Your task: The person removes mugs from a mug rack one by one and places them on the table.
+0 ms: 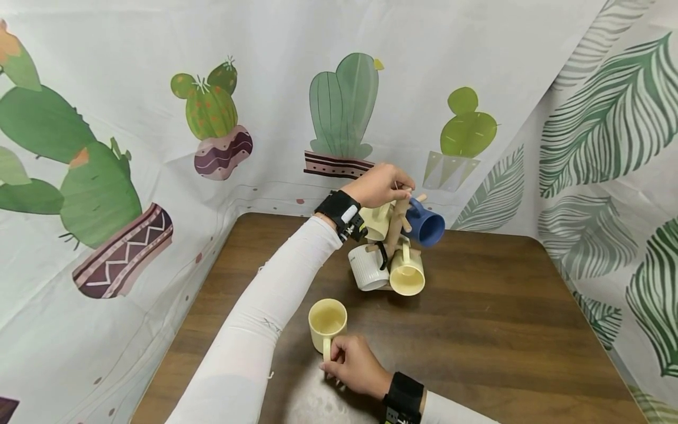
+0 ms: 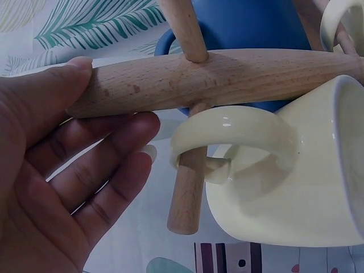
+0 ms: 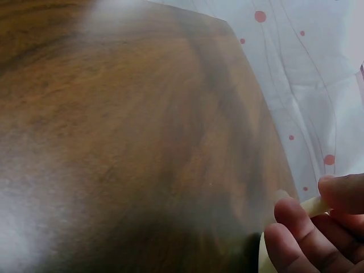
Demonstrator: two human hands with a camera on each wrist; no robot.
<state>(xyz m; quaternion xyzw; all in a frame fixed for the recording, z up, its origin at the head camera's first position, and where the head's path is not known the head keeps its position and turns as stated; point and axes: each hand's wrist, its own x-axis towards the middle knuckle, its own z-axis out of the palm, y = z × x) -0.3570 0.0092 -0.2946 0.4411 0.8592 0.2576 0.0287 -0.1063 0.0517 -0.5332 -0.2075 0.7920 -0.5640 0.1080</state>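
Nearest the camera, a person's right hand (image 1: 356, 365) pinches the handle (image 1: 326, 350) of a yellow mug (image 1: 328, 318), thumb against curled fingers; the mug is upright just beyond the fingertips, though whether its base bears on the wooden table (image 1: 487, 318) is hard to tell. Farther out, the left hand (image 1: 378, 185) reaches past the mug and grips the top of a wooden mug rack (image 2: 227, 79), thumb over the post's end and fingers beneath. Just below the left hand, a pale yellow mug (image 2: 284, 193) hangs by its handle from a peg (image 2: 187, 205), and a blue mug (image 1: 426, 227) hangs on the other side of the post. Lower, a white mug (image 1: 366, 270) with a black handle and a second yellow mug (image 1: 406, 275) hang side by side. A cactus-print cloth (image 1: 275, 59) rises behind the left hand. The step in hand looks to be steadying the rack while the right hand has hold of the mug; the next move seems to call for lifting it, handle leading, toward a free peg.
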